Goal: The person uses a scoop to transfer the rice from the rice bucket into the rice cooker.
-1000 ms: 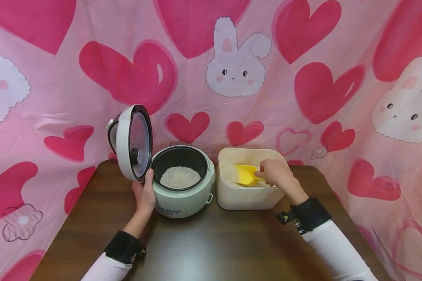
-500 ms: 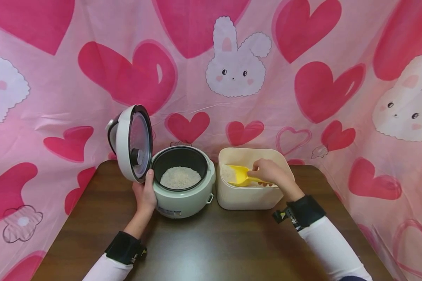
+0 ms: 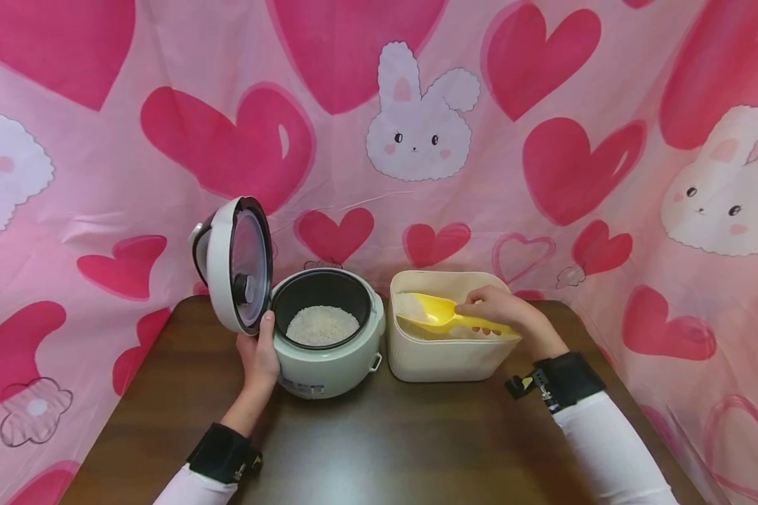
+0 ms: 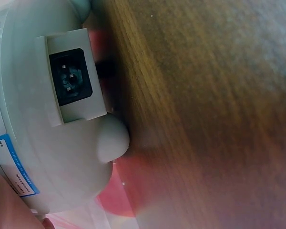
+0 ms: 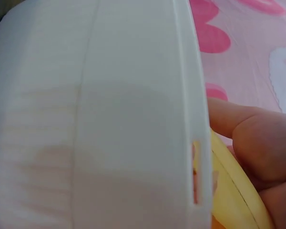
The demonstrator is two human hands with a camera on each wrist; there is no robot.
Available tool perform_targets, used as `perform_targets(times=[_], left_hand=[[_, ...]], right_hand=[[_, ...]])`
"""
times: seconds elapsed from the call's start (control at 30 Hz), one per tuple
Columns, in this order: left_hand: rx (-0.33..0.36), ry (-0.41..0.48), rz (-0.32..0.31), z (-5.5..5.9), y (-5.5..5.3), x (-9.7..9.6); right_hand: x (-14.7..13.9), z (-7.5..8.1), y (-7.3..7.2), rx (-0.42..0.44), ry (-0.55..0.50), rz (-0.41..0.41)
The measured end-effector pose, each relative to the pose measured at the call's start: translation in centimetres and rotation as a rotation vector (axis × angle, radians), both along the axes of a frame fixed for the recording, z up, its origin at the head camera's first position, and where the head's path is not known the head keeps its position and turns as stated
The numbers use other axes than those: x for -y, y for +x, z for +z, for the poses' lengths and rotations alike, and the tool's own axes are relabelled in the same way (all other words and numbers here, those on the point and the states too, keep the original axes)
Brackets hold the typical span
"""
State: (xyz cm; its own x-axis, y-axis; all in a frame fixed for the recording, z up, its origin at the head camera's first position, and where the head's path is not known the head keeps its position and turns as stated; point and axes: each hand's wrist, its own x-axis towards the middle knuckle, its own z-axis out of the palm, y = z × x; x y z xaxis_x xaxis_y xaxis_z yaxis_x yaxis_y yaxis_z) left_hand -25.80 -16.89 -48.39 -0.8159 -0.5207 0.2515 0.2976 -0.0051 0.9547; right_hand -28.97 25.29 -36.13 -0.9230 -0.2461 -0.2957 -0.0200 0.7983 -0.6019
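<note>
My left hand (image 3: 259,358) rests against the left side of a pale green rice cooker (image 3: 328,372), with its thumb straight near the raised lid (image 3: 224,273). White rice (image 3: 322,325) lies in the dark inner pot. In the left wrist view, part of this hand shows beside the cooker body (image 4: 43,162), which has a black power socket (image 4: 70,76). My right hand (image 3: 495,308) grips the handle of a yellow scoop (image 3: 439,311), its bowl in the rice of a cream bin (image 3: 448,361). The bin wall (image 5: 128,119) covers much of the scoop in the right wrist view.
Cooker and bin stand side by side near the back of a dark wooden table (image 3: 366,449). Behind it hangs a pink cloth (image 3: 341,168) with hearts and rabbits. The cooker's lid stands upright at its left.
My right hand first pushed the scoop left through the rice, then drew back slightly right, with more of the handle now showing over the bin's rim. My left hand has stayed at the cooker.
</note>
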Motion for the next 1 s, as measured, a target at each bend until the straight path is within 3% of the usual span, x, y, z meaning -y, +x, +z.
perform_targets(times=[0.27, 0.57, 1.0], left_hand=[[0.002, -0.022, 0.000, -0.2, 0.2, -0.1], [-0.011, -0.035, 0.005, -0.2, 0.2, 0.0], [-0.016, -0.016, 0.017, 0.0, 0.2, -0.1]], right_hand=[[-2.2, 0.0, 1.2, 0.024, -0.099, -0.034], [-4.6, 0.0, 2.1, -0.019, -0.168, -0.057], [-4.9, 0.3, 2.2, -0.030, -0.231, -0.052]])
